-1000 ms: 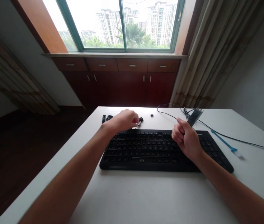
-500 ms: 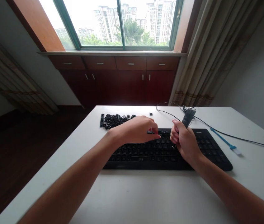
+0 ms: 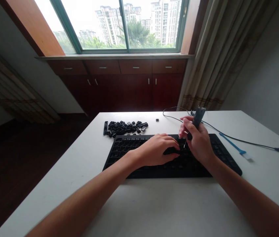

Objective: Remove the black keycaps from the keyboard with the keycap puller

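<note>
A black keyboard (image 3: 151,172) lies across the white table, with many key positions bare of caps. My left hand (image 3: 158,149) rests low over its middle, thumb and fingers apart, with nothing visible between them. My right hand (image 3: 200,143) is wrapped around the dark handle of a keycap puller (image 3: 198,118), held steeply tilted over the right-middle keys. Its thin metal wire points down close to my left fingertips. Whether the wire is hooked on a key is too small to tell. My hands cover part of the keys.
Loose black keycaps (image 3: 123,128) lie heaped behind the keyboard's left end, and a single keycap (image 3: 157,119) sits apart near the back edge. A black cable (image 3: 243,143) runs to the right. Beside the keyboard lies a blue-handled brush (image 3: 233,144).
My left hand has come down and right onto the keyboard, its fingers now wider apart. My right hand has tilted the keycap puller more upright. The whole view has shifted slightly.
</note>
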Demonstrator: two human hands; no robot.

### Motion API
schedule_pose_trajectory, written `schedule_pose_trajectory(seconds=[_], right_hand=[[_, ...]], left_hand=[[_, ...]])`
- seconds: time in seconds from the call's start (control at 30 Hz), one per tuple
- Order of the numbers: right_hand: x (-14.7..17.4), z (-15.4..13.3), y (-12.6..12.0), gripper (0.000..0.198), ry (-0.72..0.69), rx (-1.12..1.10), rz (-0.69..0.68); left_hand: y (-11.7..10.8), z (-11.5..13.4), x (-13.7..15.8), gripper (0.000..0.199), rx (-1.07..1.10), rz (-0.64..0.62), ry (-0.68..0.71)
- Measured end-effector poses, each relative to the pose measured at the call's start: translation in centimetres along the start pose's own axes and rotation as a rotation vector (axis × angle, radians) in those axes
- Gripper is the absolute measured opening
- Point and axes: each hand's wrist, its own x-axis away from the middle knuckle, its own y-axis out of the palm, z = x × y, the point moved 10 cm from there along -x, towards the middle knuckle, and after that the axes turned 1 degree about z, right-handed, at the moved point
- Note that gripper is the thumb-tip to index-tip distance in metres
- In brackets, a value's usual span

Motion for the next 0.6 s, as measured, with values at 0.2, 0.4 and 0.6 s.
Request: schedule_pose_trajectory(seconds=[0.2, 0.4, 0.6], right_hand=[[-0.2, -0.1, 0.5, 0.013, 0.076, -0.233, -0.046], [0.0, -0.7, 0.6, 0.046, 0.072, -0.175, -0.073], [0.8, -0.7, 2.0, 0.053, 0.152, -0.281, -0.250]], left_hand=[[-0.2, 0.2, 0.5, 0.013, 0.074, 0.114, 0.010], [-0.2, 0.3, 0.7, 0.010, 0.065, 0.135, 0.020], [-0.1, 0.8, 0.8, 0.012, 0.019, 0.144, 0.056]])
